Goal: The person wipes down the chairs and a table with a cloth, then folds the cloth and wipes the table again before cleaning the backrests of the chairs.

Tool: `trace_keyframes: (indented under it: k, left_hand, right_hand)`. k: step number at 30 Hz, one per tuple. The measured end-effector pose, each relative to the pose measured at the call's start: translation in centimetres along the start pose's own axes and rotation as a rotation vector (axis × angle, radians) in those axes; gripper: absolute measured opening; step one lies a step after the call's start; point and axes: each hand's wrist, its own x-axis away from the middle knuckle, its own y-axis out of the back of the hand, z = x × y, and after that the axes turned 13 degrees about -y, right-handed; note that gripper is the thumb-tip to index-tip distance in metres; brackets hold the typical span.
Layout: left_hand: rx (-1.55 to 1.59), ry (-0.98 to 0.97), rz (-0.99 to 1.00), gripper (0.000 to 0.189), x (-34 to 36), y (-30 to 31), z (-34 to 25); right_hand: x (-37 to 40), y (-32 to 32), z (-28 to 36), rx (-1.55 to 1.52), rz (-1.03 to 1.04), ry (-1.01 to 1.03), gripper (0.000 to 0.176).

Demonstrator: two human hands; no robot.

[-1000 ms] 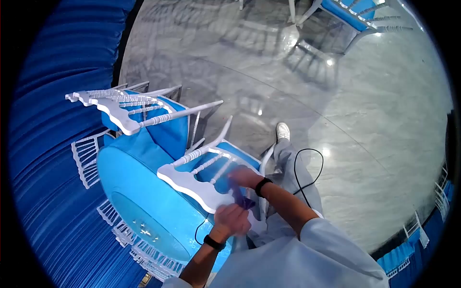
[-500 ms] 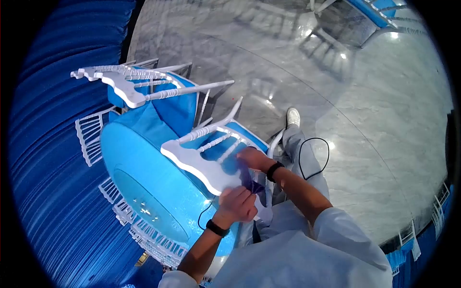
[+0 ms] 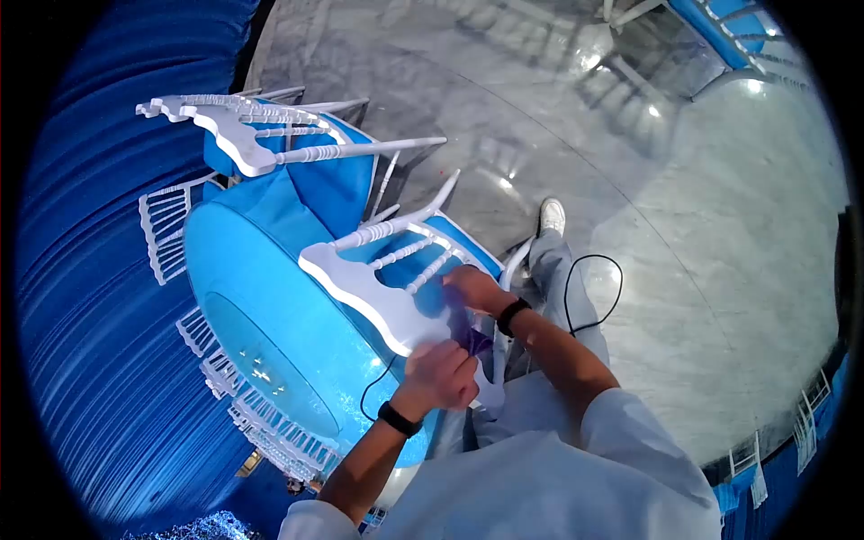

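A white chair point(image 3: 364, 286) with a scalloped top rail, turned spindles and a blue seat stands directly in front of me. Thin, sheer purple fabric point(image 3: 470, 335) stretches between my two hands across the chair's back. My left hand point(image 3: 439, 376) is closed on the fabric's lower end, close to the top rail. At the spindles, my right hand point(image 3: 477, 291) is closed around the fabric's other end. Part of the fabric is hidden behind my fingers.
A round table point(image 3: 261, 297) with a light blue cloth is just beyond the chair. Another white chair point(image 3: 243, 144) stands at the table's far side. Pleated blue drapes point(image 3: 81, 270) hang at the left. My shoe point(image 3: 552, 216) rests on the glossy grey floor point(image 3: 702, 243).
The camera view has shifted slightly. Both hands keep their grip on the purple fabric, and their position against the chair is nearly the same.
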Motion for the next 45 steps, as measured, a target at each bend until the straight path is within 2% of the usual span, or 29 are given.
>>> trace_keyframes:
  k: [2,3,5,7,9,11,12,18,22,25,27,28,29,31,34,37,40,44,45]
  left_hand:
    - [0.012,-0.005,-0.007,0.015,0.2,0.0,-0.1]
    - [0.021,-0.01,-0.007,0.014,0.2,0.0,0.0]
    - [0.034,-0.008,-0.001,0.014,0.5,-0.1,-0.1]
    - [0.001,-0.045,-0.07,0.015,0.5,-0.2,0.1]
    - [-0.005,-0.055,-0.059,0.015,0.4,-0.1,0.1]
    - [-0.015,-0.065,-0.042,0.015,0.0,0.1,0.3]
    - [0.001,-0.065,-0.069,0.01,-0.3,0.3,0.3]
    - [0.046,-0.073,-0.132,0.01,-0.8,0.3,0.3]
    - [0.041,-0.069,-0.114,0.011,-0.7,0.4,0.3]
    - [0.034,-0.062,-0.113,0.011,-0.8,0.3,0.3]
    - [0.035,-0.061,-0.105,0.011,-0.6,0.2,0.3]
    - [0.036,-0.051,-0.1,0.01,-0.5,0.1,0.3]
    - [0.043,-0.053,-0.096,0.01,-0.5,0.1,0.3]
    - [0.034,-0.049,-0.086,0.011,-0.4,0.1,0.2]
    - [0.022,-0.072,-0.096,0.012,-0.4,-0.1,0.4]
    - [0.057,-0.063,-0.084,0.012,-0.2,0.0,0.4]
    - [0.041,-0.074,-0.083,0.012,-0.4,0.1,0.3]
    - [0.036,-0.07,-0.074,0.012,-0.3,-0.1,0.3]
    - [0.047,-0.068,-0.087,0.012,-0.4,0.0,0.3]
  right_hand:
    - [0.6,2.6,3.8,0.008,0.183,-0.009,0.025]
    - [0.8,2.8,4.6,0.01,0.182,-0.014,0.025]
    - [1.6,2.2,5.8,-0.177,-0.023,0.353,0.023]
    - [1.5,1.6,5.5,-0.206,-0.064,0.339,0.02]
    - [0.5,0.2,3.0,0.001,0.105,0.243,0.018]
    - [0.3,1.1,3.4,-0.025,0.112,0.24,0.017]
    - [0.3,1.3,3.7,-0.049,0.12,0.226,0.016]
    - [0.3,0.9,3.4,-0.147,0.001,0.21,0.014]
    - [0.2,0.9,2.4,-0.101,0.08,0.13,0.015]
    - [0.4,0.7,1.5,-0.036,-0.025,0.108,0.02]
    - [0.1,-0.2,1.8,-0.068,-0.077,0.007,0.019]
    - [0.4,1.3,3.4,-0.023,0.039,-0.024,0.021]
    - [0.7,1.6,4.3,-0.026,0.037,-0.031,0.021]
    - [1.3,1.7,5.3,0.024,0.041,0.163,0.024]
    - [1.0,1.1,5.8,-0.058,0.037,0.122,0.023]
    - [0.5,2.0,5.5,0.0,0.094,0.084,0.022]
    - [0.4,1.5,5.1,-0.033,0.037,0.143,0.021]
    - [0.6,1.2,4.5,0.056,0.08,0.131,0.02]
    - [0.7,0.9,4.3,0.01,0.026,0.16,0.018]
